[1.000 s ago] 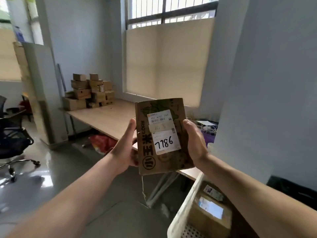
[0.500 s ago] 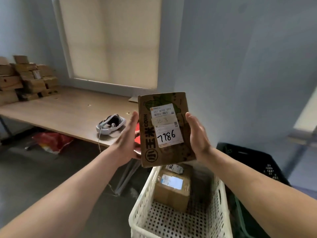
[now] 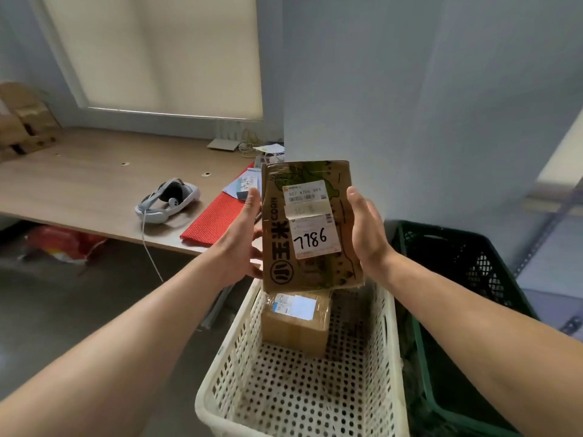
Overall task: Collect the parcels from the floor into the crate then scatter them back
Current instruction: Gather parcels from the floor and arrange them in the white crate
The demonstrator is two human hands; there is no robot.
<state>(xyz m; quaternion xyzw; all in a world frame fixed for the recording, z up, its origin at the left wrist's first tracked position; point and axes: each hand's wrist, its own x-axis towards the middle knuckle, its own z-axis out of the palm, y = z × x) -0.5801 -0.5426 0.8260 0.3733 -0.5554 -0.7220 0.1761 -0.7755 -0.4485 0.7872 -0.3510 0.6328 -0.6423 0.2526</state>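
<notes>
Left hand (image 3: 239,244), right hand (image 3: 367,236) hold parcel (image 3: 312,225) 7786 above white crate (image 3: 296,392) — fingers (image 3: 256,269) clamped on its sides; second parcel (image 3: 295,324) inside.

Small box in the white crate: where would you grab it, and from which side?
From above, by its two opposite side faces: the small box sits flat, label up, and the white crate walls block any sideways approach. The held parcel hangs partly over it.

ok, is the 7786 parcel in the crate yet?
Out: left hand and right hand hold the 7786 parcel above the white crate; another parcel lies inside.
</notes>
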